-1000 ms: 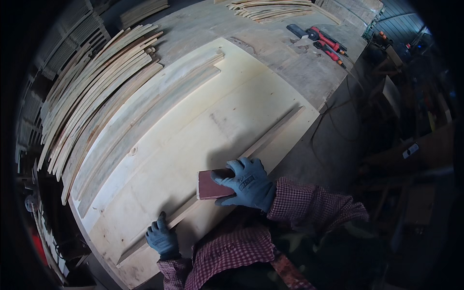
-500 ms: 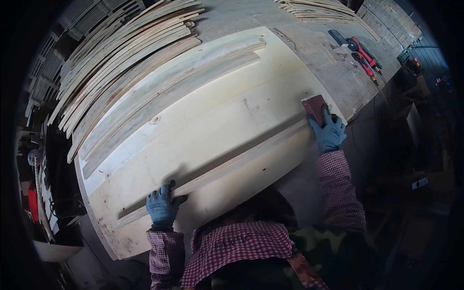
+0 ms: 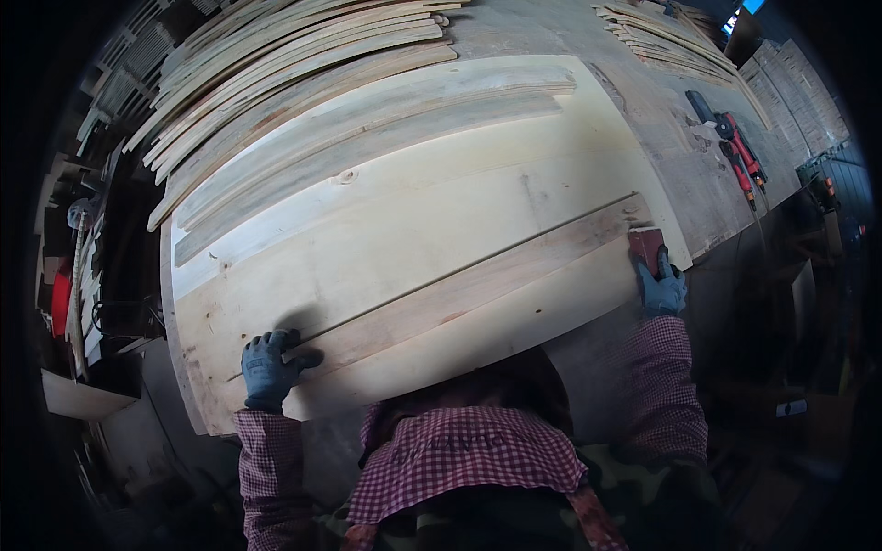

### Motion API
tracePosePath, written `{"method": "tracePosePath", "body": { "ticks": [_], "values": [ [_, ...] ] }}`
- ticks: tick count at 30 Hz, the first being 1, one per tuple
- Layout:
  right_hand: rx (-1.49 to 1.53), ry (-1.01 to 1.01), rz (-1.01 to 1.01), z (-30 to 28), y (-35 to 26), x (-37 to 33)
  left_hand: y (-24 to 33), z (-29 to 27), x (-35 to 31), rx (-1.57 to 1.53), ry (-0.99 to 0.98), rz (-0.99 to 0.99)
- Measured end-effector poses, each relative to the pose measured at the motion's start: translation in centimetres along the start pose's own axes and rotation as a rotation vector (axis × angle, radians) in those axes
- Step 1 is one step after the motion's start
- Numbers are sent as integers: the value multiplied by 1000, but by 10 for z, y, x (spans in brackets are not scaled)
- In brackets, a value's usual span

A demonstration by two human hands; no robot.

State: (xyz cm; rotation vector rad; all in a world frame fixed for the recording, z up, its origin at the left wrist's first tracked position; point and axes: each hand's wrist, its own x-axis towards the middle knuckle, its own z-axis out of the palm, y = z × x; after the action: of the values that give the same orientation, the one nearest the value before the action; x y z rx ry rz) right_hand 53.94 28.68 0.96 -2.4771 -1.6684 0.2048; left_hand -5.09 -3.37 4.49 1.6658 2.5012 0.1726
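A long wooden plank [image 3: 487,283] lies with its broad face up on a wide pale board [image 3: 386,211]. My left hand [image 3: 268,369], in a blue-grey work glove, is closed on the plank's left end, the thumb over its near part and the fingers at the far edge. In my right hand [image 3: 663,290], also gloved, is a dark red sanding block [image 3: 646,244]. The block is beside the plank's right end, its underside hidden.
Several grey-toned wooden strips [image 3: 367,131] lie along the board's far part. Behind them is a large pile of strips [image 3: 303,69]. More strips [image 3: 675,46] lie at the far right. Red and black hand tools [image 3: 742,158] rest on the worktable [image 3: 661,138].
The plank has turned from its narrow edge onto its flat side, broad face up. My right hand has moved nearer to me with the sanding block. My left hand stays at the plank's left end.
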Motion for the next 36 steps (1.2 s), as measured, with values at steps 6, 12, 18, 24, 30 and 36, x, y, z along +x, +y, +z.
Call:
{"method": "tracePosePath", "body": {
  "ticks": [6, 12, 18, 24, 30, 36],
  "values": [
    [705, 136, -46, 33, 36, 33, -13, -13, -13, -25, 9, 29],
    [233, 138, -321, 23, -31, 51, -46, -9, -47, 101, -168, -114],
    [-15, 82, -222, 31, -64, 54, -57, 9, -44, 50, 64, 57],
    [82, 45, -248, 20, -82, 76, -10, 13, 15, -12, 160, 75],
    [112, 139, -954, 19, -198, -142, 63, 35, 51, 19, 271, 83],
    [204, 156, -1076, 3, -196, -154, 76, 44, 30, 74, 391, 66]
  ]
}}
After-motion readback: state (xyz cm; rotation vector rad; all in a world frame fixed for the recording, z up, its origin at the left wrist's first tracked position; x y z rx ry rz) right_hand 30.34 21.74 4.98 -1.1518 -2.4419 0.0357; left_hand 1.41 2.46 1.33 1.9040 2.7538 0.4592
